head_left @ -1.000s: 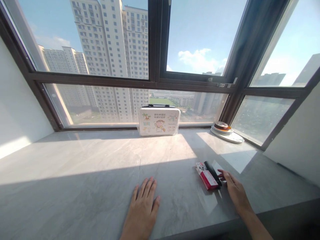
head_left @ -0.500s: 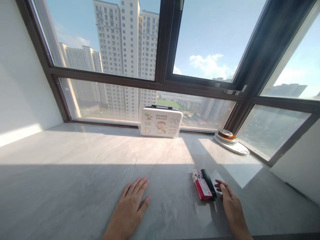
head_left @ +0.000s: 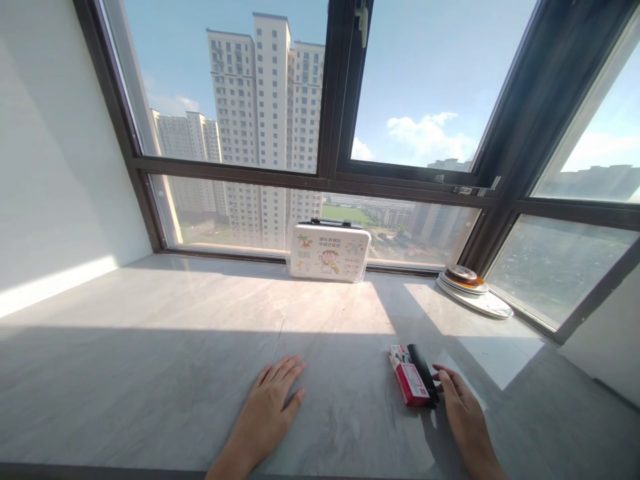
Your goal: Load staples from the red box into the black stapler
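Note:
My left hand (head_left: 267, 413) lies flat on the grey marble-patterned surface, palm down, fingers stretched out, with nothing under or in it that I can see. My right hand (head_left: 463, 413) is at the right, its fingers slightly bent and apart. Its fingertips are right beside a long black object (head_left: 423, 375) that looks like a stapler; whether they touch it I cannot tell. Against the left side of the black object lies a small red and white box (head_left: 410, 380) with a picture on its top.
A white case (head_left: 330, 253) with cartoon prints and a black handle stands upright against the window. Stacked plates (head_left: 463, 283), some white and one orange, sit in the right corner. Dark window frames (head_left: 400, 172) edge the marble-patterned ledge (head_left: 150, 373), and white walls close both sides.
The view has tilted and shifted slightly, so the scene sits lower and further right. My right fingertips have come closer to the black object. My left hand stays flat in place.

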`<move>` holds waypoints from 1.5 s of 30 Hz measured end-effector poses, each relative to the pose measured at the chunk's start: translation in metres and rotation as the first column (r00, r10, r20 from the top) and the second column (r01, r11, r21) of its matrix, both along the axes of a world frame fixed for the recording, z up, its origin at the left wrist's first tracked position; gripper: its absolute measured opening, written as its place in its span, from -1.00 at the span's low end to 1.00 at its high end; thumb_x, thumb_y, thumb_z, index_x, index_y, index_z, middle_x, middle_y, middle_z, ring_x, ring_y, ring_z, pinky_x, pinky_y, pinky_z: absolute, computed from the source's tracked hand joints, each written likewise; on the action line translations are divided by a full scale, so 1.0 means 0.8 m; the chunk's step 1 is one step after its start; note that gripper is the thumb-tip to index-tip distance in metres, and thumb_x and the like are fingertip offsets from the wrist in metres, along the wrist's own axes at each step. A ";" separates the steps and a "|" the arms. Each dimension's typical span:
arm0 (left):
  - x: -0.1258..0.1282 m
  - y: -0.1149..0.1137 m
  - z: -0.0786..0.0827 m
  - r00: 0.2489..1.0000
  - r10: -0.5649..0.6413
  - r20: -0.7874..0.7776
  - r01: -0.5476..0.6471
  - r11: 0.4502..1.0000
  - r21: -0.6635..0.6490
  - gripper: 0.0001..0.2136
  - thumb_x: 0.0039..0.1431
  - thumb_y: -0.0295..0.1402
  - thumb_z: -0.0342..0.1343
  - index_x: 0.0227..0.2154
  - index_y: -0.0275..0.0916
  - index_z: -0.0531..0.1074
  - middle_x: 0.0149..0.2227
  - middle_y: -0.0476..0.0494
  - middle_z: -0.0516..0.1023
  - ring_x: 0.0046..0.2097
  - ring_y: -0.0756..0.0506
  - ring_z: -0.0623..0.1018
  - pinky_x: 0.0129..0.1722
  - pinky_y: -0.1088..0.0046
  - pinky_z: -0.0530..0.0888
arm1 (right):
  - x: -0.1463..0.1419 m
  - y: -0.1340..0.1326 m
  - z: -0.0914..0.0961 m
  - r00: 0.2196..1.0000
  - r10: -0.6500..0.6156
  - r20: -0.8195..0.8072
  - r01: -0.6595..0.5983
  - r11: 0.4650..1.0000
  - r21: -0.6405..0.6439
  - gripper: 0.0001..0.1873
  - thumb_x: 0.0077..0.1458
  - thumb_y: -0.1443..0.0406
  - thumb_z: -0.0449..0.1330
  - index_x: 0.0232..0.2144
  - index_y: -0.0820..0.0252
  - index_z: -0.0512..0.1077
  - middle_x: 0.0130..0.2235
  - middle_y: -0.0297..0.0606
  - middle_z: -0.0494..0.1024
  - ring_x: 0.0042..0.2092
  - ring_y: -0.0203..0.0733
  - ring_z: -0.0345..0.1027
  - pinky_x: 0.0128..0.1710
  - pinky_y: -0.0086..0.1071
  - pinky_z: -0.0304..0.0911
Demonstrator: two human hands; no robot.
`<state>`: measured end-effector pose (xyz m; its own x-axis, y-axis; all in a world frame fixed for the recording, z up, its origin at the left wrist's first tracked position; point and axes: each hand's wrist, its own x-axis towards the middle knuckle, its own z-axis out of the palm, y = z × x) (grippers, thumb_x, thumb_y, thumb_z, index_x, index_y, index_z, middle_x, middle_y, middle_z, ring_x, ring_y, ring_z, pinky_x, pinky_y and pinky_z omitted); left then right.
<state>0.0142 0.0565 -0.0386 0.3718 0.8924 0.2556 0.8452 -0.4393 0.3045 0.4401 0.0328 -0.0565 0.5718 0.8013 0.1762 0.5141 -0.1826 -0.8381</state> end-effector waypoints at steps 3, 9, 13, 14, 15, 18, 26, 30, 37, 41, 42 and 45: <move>-0.005 0.008 0.002 1.000 0.004 0.009 -0.004 1.000 -0.002 -0.57 0.42 -0.20 -0.09 0.30 0.04 0.24 0.37 0.04 0.22 0.39 -0.10 0.18 0.39 0.18 0.09 | -0.004 -0.001 0.003 1.000 0.006 -0.005 -0.006 1.000 0.011 -0.39 0.19 -0.15 -0.07 0.00 0.05 0.48 -0.15 -0.23 0.63 -0.12 0.02 0.50 -0.14 -0.22 0.36; -0.010 0.033 -0.004 0.994 0.111 -0.019 -0.111 0.994 0.017 -0.54 0.43 -0.19 -0.16 0.33 -0.07 0.21 0.40 -0.08 0.17 0.41 -0.16 0.11 0.38 0.08 0.06 | -0.001 0.003 0.000 0.999 0.044 -0.015 -0.044 0.999 0.028 -0.40 0.14 -0.17 0.02 -0.03 0.04 0.50 -0.08 -0.22 0.63 -0.06 0.09 0.49 -0.08 -0.17 0.35; -0.005 0.040 -0.011 0.989 0.123 -0.077 -0.119 0.991 0.052 -0.50 0.43 -0.16 -0.19 0.38 -0.04 0.12 0.43 -0.07 0.08 0.44 -0.20 0.03 0.39 -0.01 -0.02 | 0.001 0.004 -0.002 0.998 0.055 -0.035 -0.055 0.998 0.009 -0.39 0.14 -0.19 0.01 -0.01 0.02 0.48 -0.05 -0.21 0.62 -0.04 0.09 0.49 -0.08 -0.18 0.33; -0.004 0.041 -0.012 0.989 0.121 -0.089 -0.116 0.992 0.051 -0.50 0.43 -0.16 -0.19 0.38 -0.05 0.11 0.43 -0.08 0.07 0.44 -0.21 0.02 0.39 -0.03 -0.03 | 0.001 0.004 -0.002 0.998 0.050 -0.036 -0.050 0.999 -0.001 -0.39 0.14 -0.19 0.01 0.00 0.02 0.48 -0.04 -0.21 0.62 -0.03 0.09 0.48 -0.08 -0.18 0.32; -0.003 0.041 -0.012 0.988 0.115 -0.099 -0.111 0.993 0.050 -0.49 0.43 -0.16 -0.20 0.39 -0.06 0.10 0.43 -0.09 0.06 0.44 -0.21 0.01 0.39 -0.03 -0.04 | 0.000 0.004 -0.002 0.998 0.043 -0.036 -0.043 0.999 -0.011 -0.38 0.14 -0.19 0.00 0.00 0.02 0.48 -0.03 -0.21 0.62 -0.03 0.09 0.48 -0.07 -0.18 0.32; -0.003 0.041 -0.012 0.988 0.105 -0.111 -0.099 0.994 0.054 -0.49 0.44 -0.16 -0.21 0.39 -0.07 0.09 0.44 -0.09 0.04 0.44 -0.21 0.00 0.39 -0.04 -0.05 | 0.000 0.004 -0.002 0.999 0.025 -0.023 -0.026 0.999 -0.026 -0.39 0.13 -0.17 0.02 -0.01 0.05 0.49 -0.04 -0.21 0.63 -0.03 0.09 0.47 -0.05 -0.19 0.30; -0.001 0.039 -0.009 0.986 0.120 -0.118 -0.115 0.992 0.052 -0.49 0.44 -0.18 -0.22 0.39 -0.08 0.08 0.44 -0.09 0.05 0.44 -0.23 0.01 0.39 -0.03 -0.05 | 0.002 0.006 -0.006 0.998 0.061 -0.019 -0.062 0.997 -0.040 -0.38 0.15 -0.18 -0.01 0.00 0.04 0.50 -0.06 -0.23 0.64 -0.05 0.07 0.48 -0.07 -0.22 0.29; -0.001 0.039 -0.011 0.984 0.129 -0.121 -0.124 0.991 0.046 -0.49 0.44 -0.15 -0.23 0.39 -0.07 0.07 0.44 -0.07 0.04 0.44 -0.22 0.00 0.40 -0.02 -0.07 | -0.002 0.005 -0.005 0.997 0.074 -0.008 -0.074 0.996 -0.045 -0.39 0.14 -0.17 0.01 -0.01 0.04 0.50 -0.04 -0.20 0.63 -0.01 0.07 0.45 -0.04 -0.23 0.26; 0.000 0.041 -0.010 0.983 0.142 -0.116 -0.140 0.990 0.029 -0.49 0.43 -0.12 -0.21 0.38 -0.03 0.10 0.44 -0.02 0.04 0.45 -0.19 -0.02 0.40 0.01 -0.08 | -0.004 0.004 0.003 1.000 -0.013 -0.027 0.013 0.999 0.035 -0.40 0.18 -0.14 -0.06 -0.07 0.12 0.51 -0.18 -0.17 0.61 -0.14 0.03 0.46 -0.19 -0.25 0.27; -0.001 0.040 -0.008 0.983 0.141 -0.117 -0.139 0.990 0.022 -0.48 0.42 -0.12 -0.21 0.38 -0.03 0.09 0.44 -0.01 0.04 0.45 -0.20 -0.03 0.41 0.01 -0.09 | -0.026 -0.018 0.015 0.967 -0.231 0.104 0.200 0.948 0.247 -0.47 0.24 -0.08 -0.08 -0.18 0.16 0.47 -0.27 -0.17 0.54 -0.22 0.00 0.39 -0.23 -0.23 0.22; -0.001 0.040 -0.008 0.983 0.140 -0.117 -0.138 0.990 0.022 -0.48 0.42 -0.12 -0.22 0.38 -0.04 0.09 0.44 -0.01 0.03 0.45 -0.20 -0.03 0.41 0.01 -0.09 | -0.042 -0.027 0.017 0.957 -0.242 0.160 0.180 0.929 0.323 -0.52 0.26 -0.06 -0.06 -0.23 0.16 0.45 -0.29 -0.16 0.51 -0.23 0.00 0.37 -0.22 -0.23 0.22; -0.001 0.039 -0.007 0.984 0.133 -0.119 -0.132 0.991 0.020 -0.49 0.43 -0.14 -0.21 0.38 -0.05 0.11 0.44 -0.03 0.04 0.45 -0.20 -0.02 0.40 0.01 -0.07 | -0.113 -0.047 0.020 0.946 -0.031 0.322 -0.121 0.889 0.441 -0.61 0.32 0.03 -0.03 -0.41 0.11 0.36 -0.37 -0.21 0.45 -0.25 -0.05 0.33 -0.17 -0.26 0.20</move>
<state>0.0136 0.0880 -0.0440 0.2791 0.9329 0.2276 0.9263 -0.3241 0.1924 0.3495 -0.0046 -0.0409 0.3912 0.6143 0.6853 0.7598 0.2045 -0.6171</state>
